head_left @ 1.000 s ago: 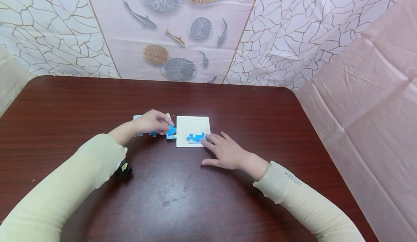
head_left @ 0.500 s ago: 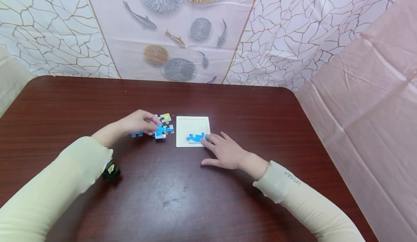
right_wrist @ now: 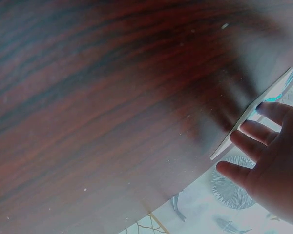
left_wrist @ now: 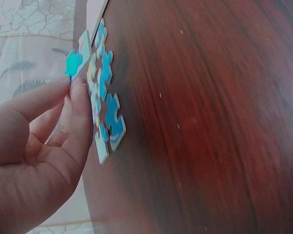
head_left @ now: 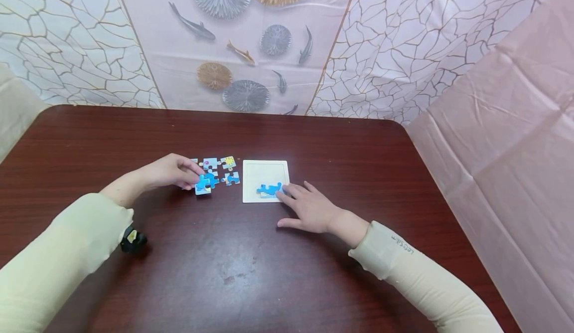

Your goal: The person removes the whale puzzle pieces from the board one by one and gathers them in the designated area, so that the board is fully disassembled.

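Between thumb and fingers, my left hand (head_left: 172,170) pinches a blue and white jigsaw piece (head_left: 203,185), tilted above the loose pieces. The left wrist view shows this held jigsaw piece (left_wrist: 74,62) at the fingertips, clear of the table. Several loose jigsaw pieces (head_left: 230,178) lie beside and behind it, some partly hidden by the hand. A square white puzzle tray (head_left: 264,168) lies to their right, with blue jigsaw pieces (head_left: 269,189) along its lower right part. My right hand (head_left: 309,211) rests with spread fingers at the tray's lower right corner, fingertips touching the pieces there.
A dark red-brown wooden table (head_left: 269,283) carries everything. Patterned cloth (head_left: 242,49) hangs behind its far edge, and a plain pinkish cloth (head_left: 506,138) hangs at the right. A black device (head_left: 133,240) sits under the left wrist.
My left hand has moved left, away from the tray, carrying the jigsaw piece and uncovering more loose pieces. The right hand and the tray have stayed in place.
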